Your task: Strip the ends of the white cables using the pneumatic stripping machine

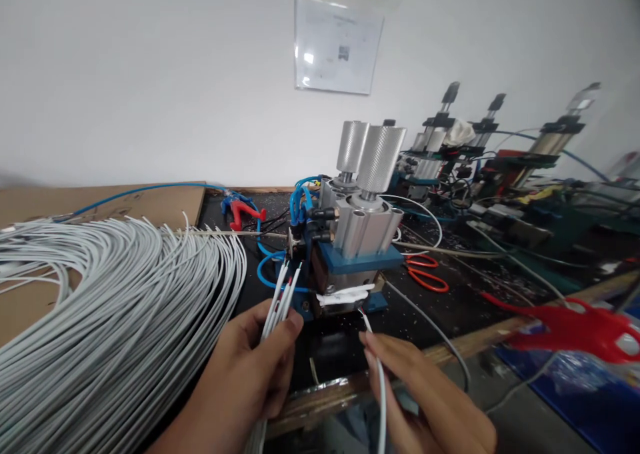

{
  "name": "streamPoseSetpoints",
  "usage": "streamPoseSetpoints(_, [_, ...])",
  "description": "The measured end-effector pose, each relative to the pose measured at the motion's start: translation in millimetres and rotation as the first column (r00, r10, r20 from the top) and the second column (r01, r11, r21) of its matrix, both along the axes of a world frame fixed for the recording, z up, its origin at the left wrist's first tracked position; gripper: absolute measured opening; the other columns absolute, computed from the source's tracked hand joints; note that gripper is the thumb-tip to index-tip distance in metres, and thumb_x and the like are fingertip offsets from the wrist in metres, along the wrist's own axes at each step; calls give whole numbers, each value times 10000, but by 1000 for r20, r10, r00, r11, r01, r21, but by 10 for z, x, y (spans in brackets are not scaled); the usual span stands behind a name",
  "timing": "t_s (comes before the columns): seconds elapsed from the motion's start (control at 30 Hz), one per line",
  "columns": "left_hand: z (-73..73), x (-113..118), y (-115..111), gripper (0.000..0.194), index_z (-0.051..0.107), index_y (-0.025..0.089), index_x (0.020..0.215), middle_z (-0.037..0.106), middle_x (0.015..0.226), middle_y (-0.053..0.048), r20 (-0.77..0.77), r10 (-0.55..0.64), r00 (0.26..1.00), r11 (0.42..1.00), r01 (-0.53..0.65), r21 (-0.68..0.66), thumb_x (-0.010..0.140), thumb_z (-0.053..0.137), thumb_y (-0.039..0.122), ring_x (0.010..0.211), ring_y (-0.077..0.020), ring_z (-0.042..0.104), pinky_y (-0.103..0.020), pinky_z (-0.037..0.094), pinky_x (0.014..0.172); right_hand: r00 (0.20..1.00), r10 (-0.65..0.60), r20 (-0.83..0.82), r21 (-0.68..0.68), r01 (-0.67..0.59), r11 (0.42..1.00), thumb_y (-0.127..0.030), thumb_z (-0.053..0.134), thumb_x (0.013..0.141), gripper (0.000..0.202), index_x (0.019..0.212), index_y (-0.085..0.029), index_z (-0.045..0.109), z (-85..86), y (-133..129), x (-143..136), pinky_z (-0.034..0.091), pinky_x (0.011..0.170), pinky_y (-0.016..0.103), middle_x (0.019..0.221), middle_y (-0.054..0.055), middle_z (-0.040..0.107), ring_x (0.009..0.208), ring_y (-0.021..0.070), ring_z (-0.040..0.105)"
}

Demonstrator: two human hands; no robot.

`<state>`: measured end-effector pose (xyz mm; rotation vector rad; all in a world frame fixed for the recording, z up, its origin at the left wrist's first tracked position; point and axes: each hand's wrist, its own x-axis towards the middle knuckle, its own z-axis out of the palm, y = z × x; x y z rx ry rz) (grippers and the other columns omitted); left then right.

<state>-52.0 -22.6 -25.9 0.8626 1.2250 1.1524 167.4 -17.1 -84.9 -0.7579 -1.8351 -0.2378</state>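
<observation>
A dark workbench stands against a white wall, with a framed notice hanging above it.

At the near edge, the left hand is closed around a small bunch of white cables, thumb pressed over them. Their stripped ends point up and away, just beside the front of a pneumatic machine. The right hand pinches a single white cable between thumb and fingertips. The tip of that cable rises to the machine's lower front opening, where a white strip is fixed. Whether the tip is inside the opening cannot be told.

The machine has two knurled metal cylinders on top, a blue base plate and blue air hoses at its left side.

To the left, a large coil of white cables lies across brown cardboard. Behind the machine lies a red-handled tool. To its right lie orange-handled scissors, and further right stands a row of similar machines. A red plastic object sits at the bench's near right edge.
</observation>
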Motion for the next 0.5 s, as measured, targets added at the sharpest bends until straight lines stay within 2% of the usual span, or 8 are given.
streamPoseSetpoints(0.07, [34, 21, 1, 579, 576, 226, 760, 408, 503, 123, -4, -26, 1000, 1000, 26, -1, 782, 967, 652, 446, -55, 267, -173, 206, 417, 1000, 17, 21, 44, -17, 999, -16, 719, 1039, 291, 1288, -160, 769, -30, 140, 34, 728, 995, 211, 1124, 70, 905, 1004, 170, 895])
streamPoseSetpoints(0.13, [77, 58, 3, 578, 591, 236, 775, 384, 499, 122, -15, -12, 1000, 1000, 12, -16, 767, 982, 662, 436, -76, 297, -194, 217, 418, 1000, -30, 9, 60, 29, 998, -24, 709, 1055, 268, 1288, -145, 766, -58, 206, -1, 715, 1025, 197, 1142, 75, 903, 1022, 159, 892])
streamPoseSetpoints(0.33, [244, 142, 125, 565, 660, 247, 848, 330, 537, 120, -38, 55, 998, 998, -57, -40, 743, 981, 700, 453, -122, 366, -229, 249, 423, 995, -104, 7, 45, 103, 994, -21, 682, 1087, 246, 1293, -129, 762, -61, 229, -137, 673, 1083, 173, 1167, 85, 902, 1068, 140, 886])
streamPoseSetpoints(0.4, [233, 114, 141, 554, 667, 248, 851, 328, 539, 116, -38, 57, 998, 997, -58, -45, 751, 973, 699, 458, -126, 369, -231, 249, 424, 995, -103, 15, 30, 102, 994, -36, 686, 1094, 228, 1288, -126, 766, -49, 246, -140, 669, 1071, 160, 1164, 87, 902, 1063, 135, 886])
streamPoseSetpoints(0.5, [142, 39, 89, 544, 665, 248, 825, 331, 538, 110, -38, 36, 999, 997, -38, -61, 748, 974, 688, 460, -122, 357, -228, 239, 419, 994, -108, 4, -7, 108, 994, -52, 679, 1107, 230, 1300, -133, 772, -40, 271, -136, 663, 1076, 156, 1172, 84, 902, 1075, 126, 883])
